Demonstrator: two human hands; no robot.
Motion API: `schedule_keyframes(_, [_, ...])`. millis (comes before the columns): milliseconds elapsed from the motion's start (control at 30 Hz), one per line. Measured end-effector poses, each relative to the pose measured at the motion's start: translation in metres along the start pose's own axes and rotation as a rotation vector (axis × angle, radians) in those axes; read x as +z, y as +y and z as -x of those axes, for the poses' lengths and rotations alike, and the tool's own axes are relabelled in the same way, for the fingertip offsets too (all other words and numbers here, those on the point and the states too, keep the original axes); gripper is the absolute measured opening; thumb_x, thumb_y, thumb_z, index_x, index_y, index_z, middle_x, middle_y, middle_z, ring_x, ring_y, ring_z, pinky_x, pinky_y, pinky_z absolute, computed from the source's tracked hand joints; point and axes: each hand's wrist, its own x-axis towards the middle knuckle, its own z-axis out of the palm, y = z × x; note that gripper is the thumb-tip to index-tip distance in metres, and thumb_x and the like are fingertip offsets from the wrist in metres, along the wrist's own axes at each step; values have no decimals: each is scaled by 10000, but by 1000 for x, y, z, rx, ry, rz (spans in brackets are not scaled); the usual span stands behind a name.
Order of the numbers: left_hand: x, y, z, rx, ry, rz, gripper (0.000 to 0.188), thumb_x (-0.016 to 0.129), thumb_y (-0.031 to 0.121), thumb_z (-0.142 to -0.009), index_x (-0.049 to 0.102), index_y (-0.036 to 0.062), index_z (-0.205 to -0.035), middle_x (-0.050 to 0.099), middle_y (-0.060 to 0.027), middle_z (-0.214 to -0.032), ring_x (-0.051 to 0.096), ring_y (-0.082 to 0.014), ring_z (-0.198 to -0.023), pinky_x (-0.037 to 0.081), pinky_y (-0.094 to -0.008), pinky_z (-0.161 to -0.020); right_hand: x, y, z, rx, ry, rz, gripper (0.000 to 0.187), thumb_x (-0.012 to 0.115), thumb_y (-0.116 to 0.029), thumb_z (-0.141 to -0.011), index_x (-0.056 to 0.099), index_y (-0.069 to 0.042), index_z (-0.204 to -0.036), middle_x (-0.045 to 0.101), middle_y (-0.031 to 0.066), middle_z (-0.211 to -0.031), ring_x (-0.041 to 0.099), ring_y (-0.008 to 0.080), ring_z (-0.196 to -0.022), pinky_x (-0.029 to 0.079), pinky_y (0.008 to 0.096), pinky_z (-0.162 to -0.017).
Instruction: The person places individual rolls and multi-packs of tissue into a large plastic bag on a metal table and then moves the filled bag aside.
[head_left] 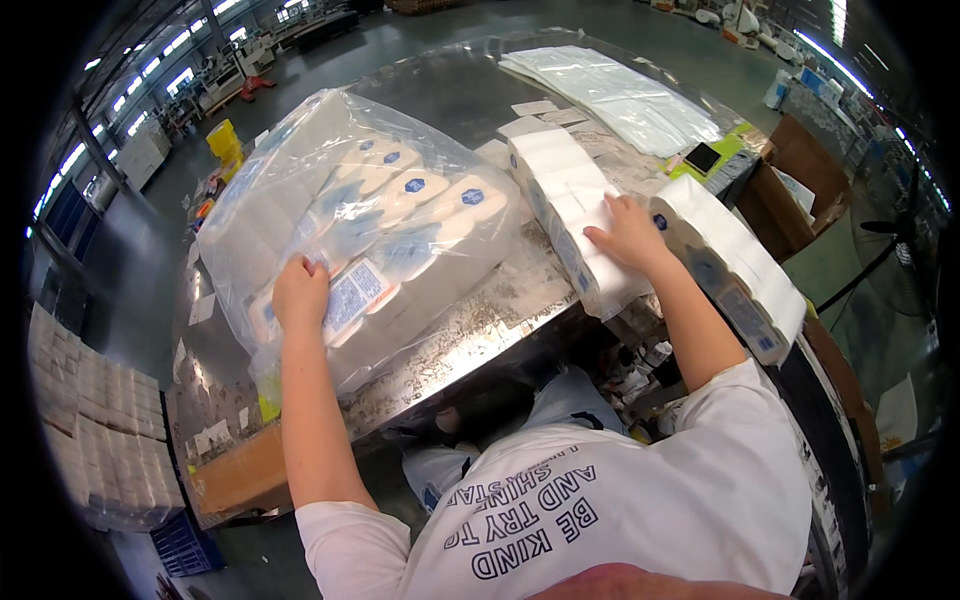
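Note:
My left hand (301, 293) is closed on the near side of a large clear plastic bag (262, 215), its fingers pinched into the film. Inside the bag lie several wrapped packs of paper rolls (420, 190) with blue labels, side by side. My right hand (628, 233) lies on the white top of a long roll pack (556, 180) just right of the bag, thumb and fingers spread apart. That pack's near end reaches the table edge. Another roll pack (735, 255) lies to the right, beside my right forearm.
The metal table (480, 345) has a worn, shiny near edge. Flat white plastic bags (615, 95) are stacked at its far right. A phone-like dark device (702, 157) rests near an open cardboard box (800, 190). Stacked wrapped packs (100, 430) stand at lower left; a black fan (895, 228) stands right.

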Motion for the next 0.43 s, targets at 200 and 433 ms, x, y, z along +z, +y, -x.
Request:
schedule_keyframes(200, [2, -4, 1, 6, -8, -3, 246, 568, 293, -808, 586, 48, -784, 660, -182, -807, 631, -374, -805, 471, -471, -702, -14, 5, 29, 354, -442, -442, 886, 669, -481, -801, 316, 23, -1438, 630, 221, -1127, 620, 306, -1034, 508, 405, -834])
schedule_keyframes(433, [2, -7, -1, 5, -19, -42, 294, 624, 350, -799, 617, 58, -828, 673, -177, -845, 639, -353, -868, 483, -454, -770, 17, -19, 89, 694, -744, -1263, 887, 571, -519, -867, 90, -198, -1540, 387, 115, -1448, 531, 239, -1094, 429, 547, -916])
